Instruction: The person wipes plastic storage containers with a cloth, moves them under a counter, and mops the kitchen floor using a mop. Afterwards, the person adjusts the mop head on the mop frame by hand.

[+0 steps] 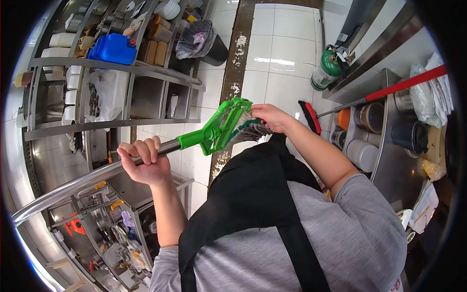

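A mop with a metal pole (82, 182) and a green plastic clamp head (214, 131) is held sideways in front of the black apron (243, 194). My left hand (146, 160) is wrapped round the pole, a little below the green clamp. At the clamp's far side, the fingers of my right hand (270, 117) pinch the edge of the grey mop strands (254, 131), which carry a dark green band. The strands hang beside the clamp, partly hidden by the apron and my right hand.
Steel shelves (160, 73) with containers and a blue jug (113, 48) stand left, beside a lined bin (206, 44). A green cylinder (327, 70) and red brush (309, 117) are ahead right. A steel counter (389, 141) runs along the right, over the tiled floor (272, 53).
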Motion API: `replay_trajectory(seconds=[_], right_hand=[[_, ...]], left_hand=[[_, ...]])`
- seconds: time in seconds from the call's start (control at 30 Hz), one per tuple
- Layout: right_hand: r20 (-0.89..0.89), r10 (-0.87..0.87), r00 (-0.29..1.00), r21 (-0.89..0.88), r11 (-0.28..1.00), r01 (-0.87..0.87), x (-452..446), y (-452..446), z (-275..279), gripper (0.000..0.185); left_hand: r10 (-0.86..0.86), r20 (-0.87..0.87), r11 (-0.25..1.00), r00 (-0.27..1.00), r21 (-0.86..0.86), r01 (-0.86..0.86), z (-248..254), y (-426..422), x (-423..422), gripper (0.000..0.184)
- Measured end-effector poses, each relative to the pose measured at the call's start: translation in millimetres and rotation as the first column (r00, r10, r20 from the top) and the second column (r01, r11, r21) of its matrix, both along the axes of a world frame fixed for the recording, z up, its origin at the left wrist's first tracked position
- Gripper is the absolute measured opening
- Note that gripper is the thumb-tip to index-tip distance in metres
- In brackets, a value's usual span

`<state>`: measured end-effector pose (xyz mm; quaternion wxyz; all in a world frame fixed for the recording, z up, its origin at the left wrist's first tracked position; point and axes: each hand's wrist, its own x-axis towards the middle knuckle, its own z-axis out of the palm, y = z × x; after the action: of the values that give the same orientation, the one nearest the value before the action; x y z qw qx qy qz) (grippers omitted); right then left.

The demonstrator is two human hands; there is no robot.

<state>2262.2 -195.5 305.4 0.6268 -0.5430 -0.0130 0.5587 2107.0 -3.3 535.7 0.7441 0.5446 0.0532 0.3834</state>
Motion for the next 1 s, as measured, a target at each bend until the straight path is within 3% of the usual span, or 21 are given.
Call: replay_trajectory(seconds=[0.03, 0.1, 0.17, 0.23, 0.57, 0.63, 0.77, 0.87, 0.9, 0.97, 1.0], right_hand=[[-0.004, 0.001, 1.0, 0.0, 1.0, -0.001, -1.7, 0.8, -2.6, 0.028], [0.129, -0.213, 0.968, 0.176, 0.966, 0.189, -6.2, 2.7, -3.8, 0.024], [0.11, -0.302, 0.947, 0.153, 0.946, 0.285, -11.0, -4.3, 4.2, 0.022], [-0.074, -0.481, 0.874, 0.238, 0.842, 0.484, -15.8, -13.2, 19.4, 0.022], [-0.037, -0.546, 0.837, 0.294, 0.794, 0.532, 2.2, -23.4, 31.4, 0.021], [0.18, -0.511, 0.84, 0.348, 0.832, 0.432, 5.1, -22.8, 36.4, 0.027], [0.38, -0.416, 0.826, 0.398, 0.88, 0.26, 20.8, -24.2, 54.1, 0.028], [0.54, -0.114, 0.834, 0.298, 0.953, -0.063, 34.2, -32.1, 65.7, 0.03], [0.538, -0.117, 0.834, 0.299, 0.952, -0.059, 37.6, -32.0, 65.5, 0.03], [0.765, 0.156, 0.625, 0.031, 0.96, -0.278, 44.4, -35.5, 69.9, 0.03], [0.784, 0.238, 0.574, -0.044, 0.943, -0.331, 47.7, -34.2, 74.9, 0.028]], left_hand=[[-0.024, -0.016, 1.0, 1.0, -0.01, 0.023, -1.6, 1.0, -2.4, 0.035], [0.01, -0.044, 1.0, 0.999, -0.015, -0.01, -6.3, -0.7, -4.8, 0.035], [0.041, -0.066, 0.999, 0.997, -0.019, -0.043, -12.7, -1.5, -5.0, 0.035], [-0.002, -0.078, 0.998, 0.997, -0.069, -0.003, -20.7, 0.5, -7.7, 0.034], [-0.132, -0.08, 0.991, 0.988, -0.02, 0.131, -19.4, -8.4, 1.0, 0.031], [-0.162, -0.055, 0.987, 0.985, -0.025, 0.161, -16.2, -10.0, 3.2, 0.03], [-0.184, -0.048, 0.983, 0.982, -0.039, 0.182, -7.8, -12.3, 9.8, 0.031], [-0.123, -0.061, 0.992, 0.991, -0.027, 0.121, -4.7, -8.7, 12.9, 0.032], [-0.126, -0.062, 0.992, 0.99, -0.026, 0.125, -4.0, -8.4, 14.2, 0.032], [-0.085, -0.029, 0.996, 0.996, -0.038, 0.084, -4.2, -9.4, 16.1, 0.033], [-0.084, -0.03, 0.996, 0.996, -0.041, 0.083, -5.0, -9.1, 17.0, 0.033]])
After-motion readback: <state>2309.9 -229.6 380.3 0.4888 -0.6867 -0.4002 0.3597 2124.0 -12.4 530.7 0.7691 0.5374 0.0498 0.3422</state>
